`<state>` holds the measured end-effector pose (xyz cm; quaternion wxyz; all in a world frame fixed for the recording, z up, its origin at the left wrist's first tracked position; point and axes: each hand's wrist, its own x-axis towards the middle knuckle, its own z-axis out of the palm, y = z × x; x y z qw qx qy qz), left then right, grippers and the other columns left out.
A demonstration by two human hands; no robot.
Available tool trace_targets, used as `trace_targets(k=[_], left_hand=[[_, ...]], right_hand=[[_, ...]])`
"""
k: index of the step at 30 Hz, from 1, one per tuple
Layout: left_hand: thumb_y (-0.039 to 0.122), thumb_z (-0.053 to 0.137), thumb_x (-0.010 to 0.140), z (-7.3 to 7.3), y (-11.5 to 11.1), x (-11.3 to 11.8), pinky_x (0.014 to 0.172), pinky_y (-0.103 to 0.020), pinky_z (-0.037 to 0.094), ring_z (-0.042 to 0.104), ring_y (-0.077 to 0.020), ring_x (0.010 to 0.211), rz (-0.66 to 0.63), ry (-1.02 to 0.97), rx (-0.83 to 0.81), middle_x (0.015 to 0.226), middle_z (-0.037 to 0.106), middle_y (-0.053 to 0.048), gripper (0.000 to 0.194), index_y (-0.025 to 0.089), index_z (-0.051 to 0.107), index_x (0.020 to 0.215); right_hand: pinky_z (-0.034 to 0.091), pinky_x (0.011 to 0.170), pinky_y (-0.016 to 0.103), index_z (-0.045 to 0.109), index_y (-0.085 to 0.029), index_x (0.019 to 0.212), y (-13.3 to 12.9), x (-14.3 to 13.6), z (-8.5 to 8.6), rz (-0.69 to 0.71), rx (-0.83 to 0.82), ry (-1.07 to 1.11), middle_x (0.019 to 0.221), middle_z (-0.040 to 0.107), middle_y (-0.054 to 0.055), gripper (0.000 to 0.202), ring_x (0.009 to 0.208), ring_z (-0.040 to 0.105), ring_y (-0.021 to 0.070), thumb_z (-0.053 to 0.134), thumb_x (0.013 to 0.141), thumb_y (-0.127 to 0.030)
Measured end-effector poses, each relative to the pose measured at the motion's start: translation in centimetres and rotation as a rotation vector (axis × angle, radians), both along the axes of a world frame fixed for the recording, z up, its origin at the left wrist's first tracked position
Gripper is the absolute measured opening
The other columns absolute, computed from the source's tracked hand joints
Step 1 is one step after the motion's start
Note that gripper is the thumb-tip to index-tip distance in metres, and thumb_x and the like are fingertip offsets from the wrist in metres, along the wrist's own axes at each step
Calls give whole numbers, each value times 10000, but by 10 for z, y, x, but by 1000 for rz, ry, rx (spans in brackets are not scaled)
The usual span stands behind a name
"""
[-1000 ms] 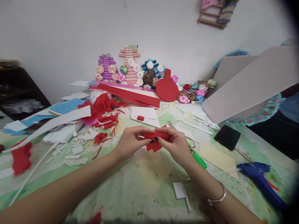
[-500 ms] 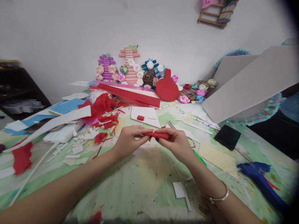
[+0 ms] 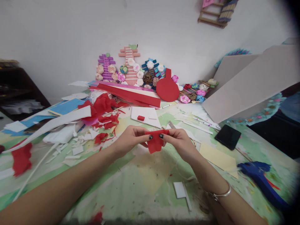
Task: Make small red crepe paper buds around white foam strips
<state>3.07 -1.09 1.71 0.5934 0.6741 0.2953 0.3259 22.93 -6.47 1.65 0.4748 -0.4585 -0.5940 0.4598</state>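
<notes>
Nearer the person than the red crepe-paper piece point(image 3: 155, 145), and a little to its right, a small white offcut point(image 3: 179, 190) lies flat on the worktop point(image 3: 140, 178). Well to the right of the red piece, also on the near side, is a blue glue gun point(image 3: 264, 178).

The red piece itself is between the two hands, apparently raised off the worktop. Its top edge runs left to right from one hand to the other, and a loose flap with an uneven lower edge hangs toward the person. Neither hand is clearly nearer: the left hand point(image 3: 128, 140) grips its left end and the right hand point(image 3: 181, 143) its right end. On each side the fingers are pinched narrow on the paper, thumb on the near face and the others mostly hidden behind it. The thumb tips point toward each other, close but apart, with red paper between them.

Just right of the red piece, scissors point(image 3: 194, 142) show a gold handle loop past the right hand. Directly beyond the red piece lies a white board point(image 3: 146, 112) with a small red block point(image 3: 141, 118) on it. Farther beyond, slightly right, a round red panel point(image 3: 167, 90) with a stem leans near the wall.
</notes>
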Motion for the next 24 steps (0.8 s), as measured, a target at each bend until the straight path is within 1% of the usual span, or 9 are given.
trace_targets(k=[2, 5, 8, 10, 13, 16, 19, 21, 24], left_hand=[[337, 710, 723, -1, 0, 0, 619, -280, 566, 683, -187, 689, -4, -6, -23, 776, 751, -68, 203, 159, 758, 808], [328, 716, 714, -1, 1, 1, 603, -265, 560, 682, -178, 673, 2, -8, -32, 761, 753, -65, 189, 164, 765, 795], [321, 711, 719, -1, 2, 1, 596, -253, 553, 678, -167, 659, 4, -12, -59, 753, 752, -64, 173, 174, 771, 788], [318, 709, 724, -2, 2, 0, 595, -249, 551, 676, -162, 654, 2, -14, -86, 757, 753, -67, 166, 176, 773, 780], [316, 712, 729, -4, 4, 0, 604, -245, 549, 675, -157, 660, 2, -24, -137, 766, 753, -71, 163, 176, 776, 782], [310, 708, 738, -6, 5, 0, 619, -247, 550, 676, -157, 667, 0, -31, -171, 768, 753, -77, 164, 167, 775, 781], [301, 702, 738, -6, 5, 1, 619, -262, 555, 678, -168, 669, 2, -35, -189, 758, 750, -80, 166, 154, 772, 768], [302, 695, 741, -5, 4, 1, 615, -265, 555, 675, -172, 667, 0, -34, -198, 747, 747, -81, 171, 149, 770, 752], [324, 684, 755, -4, 4, 1, 624, -252, 549, 668, -163, 674, -29, -21, -203, 745, 744, -80, 199, 144, 768, 743]], right_hand=[[476, 660, 266, 691, -155, 682, 0, 1, -1, 1, -7, 5, 664, 667, 17, 181, 634, 583, 127, 647, 785, -297], [482, 658, 266, 719, -155, 762, 1, 0, -2, -5, -14, 10, 690, 674, 18, 163, 641, 582, 128, 655, 781, -304], [486, 668, 274, 740, -167, 832, 0, -1, -1, -8, -17, -22, 731, 690, 22, 199, 665, 586, 134, 641, 795, -336], [488, 707, 292, 748, -180, 846, 1, -1, -1, -16, -14, -46, 779, 702, 30, 223, 731, 602, 153, 627, 807, -363], [479, 819, 342, 753, -206, 842, 1, 0, -1, -27, 3, -56, 881, 711, 36, 229, 878, 617, 192, 618, 816, -389], [454, 884, 380, 752, -220, 812, 2, 1, -2, -22, 9, -64, 891, 712, 29, 223, 934, 614, 211, 616, 820, -397], [453, 863, 376, 750, -216, 846, 1, 2, -2, -14, -5, -46, 844, 713, 22, 226, 895, 618, 204, 615, 826, -396], [457, 811, 350, 746, -202, 867, 1, 2, -3, -19, -21, -36, 824, 710, 22, 237, 824, 615, 185, 620, 825, -398], [443, 715, 296, 734, -176, 844, 1, 1, -4, -21, -47, -19, 795, 697, 23, 249, 718, 588, 149, 628, 820, -400]])
